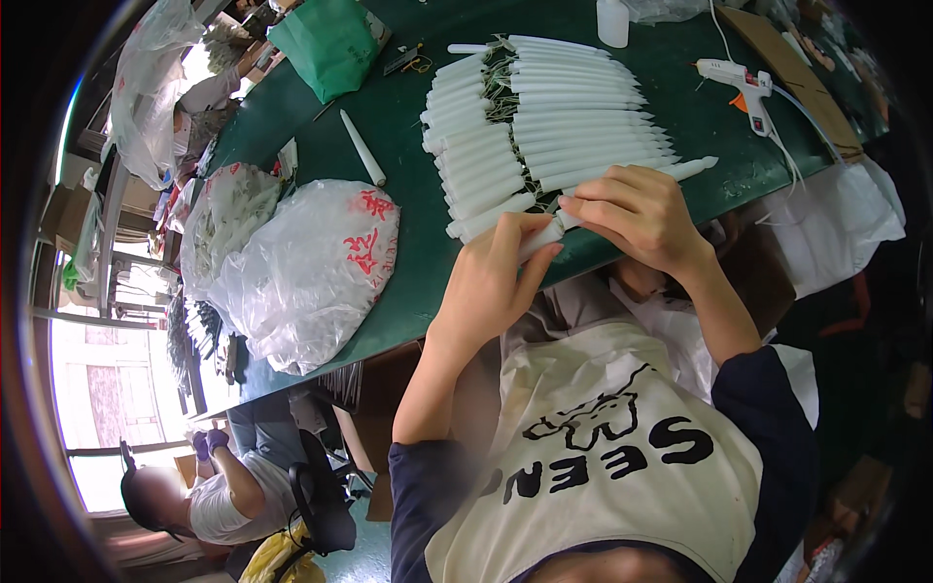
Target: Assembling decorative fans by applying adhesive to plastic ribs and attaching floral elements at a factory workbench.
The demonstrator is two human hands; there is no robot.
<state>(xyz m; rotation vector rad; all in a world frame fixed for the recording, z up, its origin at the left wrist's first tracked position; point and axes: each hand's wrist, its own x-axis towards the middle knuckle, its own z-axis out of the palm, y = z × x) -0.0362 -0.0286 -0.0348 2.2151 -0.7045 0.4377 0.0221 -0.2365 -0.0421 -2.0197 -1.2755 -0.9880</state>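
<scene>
My left hand is closed around a short, thick white tube just off the table's near edge. Close against its end, my right hand pinches another white candle-shaped stick. A pointed white tip emerges beyond the right hand; it appears to belong to that stick, though the fingers cover the middle. Just past both hands, many white candle-shaped sticks lie side by side, pointed tips to the right. Shorter blunt white tubes line up on their left, with thin greenish wires between the two columns.
A stuffed clear plastic bag and a loose white taper lie left on the green table. Behind are a green bag, scissors and a white bottle. A glue gun with cord lies right. A gloved person sits lower left.
</scene>
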